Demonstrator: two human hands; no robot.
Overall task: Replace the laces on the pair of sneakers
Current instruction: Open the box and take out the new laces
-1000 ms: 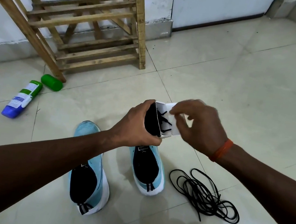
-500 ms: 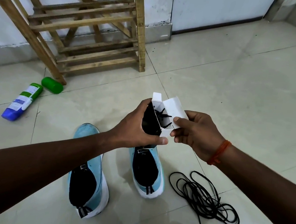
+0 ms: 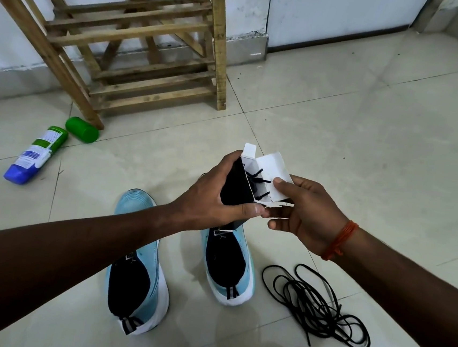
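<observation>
Unboxing: left hand gripping black-and-white cardboard lace box, right hand pinching its white flap; next we're pulling black laces out.

Orange thread band, right wrist

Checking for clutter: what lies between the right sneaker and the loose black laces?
Only bare floor tile, seen in the head view, separates the right sneaker from the loose laces.
</observation>
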